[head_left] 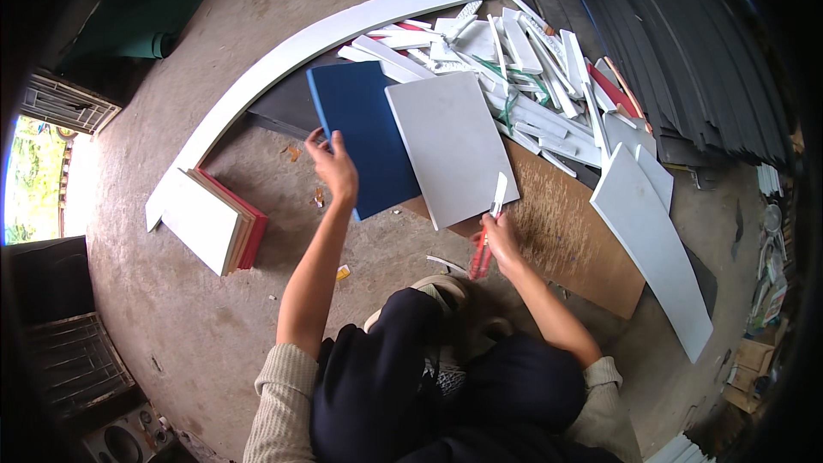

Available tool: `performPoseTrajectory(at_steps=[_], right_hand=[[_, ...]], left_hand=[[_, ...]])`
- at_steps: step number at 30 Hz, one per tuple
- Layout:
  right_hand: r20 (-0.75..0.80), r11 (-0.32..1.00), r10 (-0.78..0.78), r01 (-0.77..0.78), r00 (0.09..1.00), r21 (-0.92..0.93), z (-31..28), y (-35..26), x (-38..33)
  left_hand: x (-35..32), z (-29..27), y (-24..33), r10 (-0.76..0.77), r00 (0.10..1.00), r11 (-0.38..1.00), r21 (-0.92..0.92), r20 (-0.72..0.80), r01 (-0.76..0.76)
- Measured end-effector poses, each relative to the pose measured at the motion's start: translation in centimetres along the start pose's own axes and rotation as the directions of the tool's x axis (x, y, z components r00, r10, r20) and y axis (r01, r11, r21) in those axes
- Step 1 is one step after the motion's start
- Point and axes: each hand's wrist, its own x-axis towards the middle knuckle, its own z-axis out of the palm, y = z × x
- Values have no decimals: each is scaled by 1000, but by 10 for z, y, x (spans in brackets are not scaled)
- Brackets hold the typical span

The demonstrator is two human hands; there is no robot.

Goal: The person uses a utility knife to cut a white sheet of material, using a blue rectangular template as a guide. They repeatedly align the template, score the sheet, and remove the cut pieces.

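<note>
My left hand point(333, 165) is at the left edge of a blue rectangular sheet point(364, 137), thumb on its face and fingers at the edge. Overlapping that sheet on the right is a pale grey-white sheet point(450, 141) of similar size. In my right hand point(504, 243) is a red utility knife point(483, 253). Its bright blade extends upward over the lower right corner of the pale sheet. Both sheets lie partly over a worn brown board point(574, 244).
White offcut strips point(540, 94) are heaped behind the sheets. A long white strip point(326, 30) curves around the far left. Stacked white and red panels point(219, 223) stand at the left. Another white panel point(651, 244) lies right, below dark corrugated sheets point(686, 51).
</note>
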Motion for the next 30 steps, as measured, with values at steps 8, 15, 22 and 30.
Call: performPoseTrajectory(at_steps=[8,15,22,30], right_hand=[[-297,586,-554,111,777,-803,-77,-8,55],[-298,288,-680,-130,670,-949,-89,9,74],[-115,339,-754,234,646,-911,-77,-20,85],[-56,710,-491,362,869,-603,-34,-48,126]], left_hand=[[42,-51,0,53,996,992,-110,-65,-60],[-39,33,-35,-338,880,845,-305,333,439],[-53,49,-41,-341,886,872,-248,313,423],[-41,24,-49,-381,878,864,-227,290,450]])
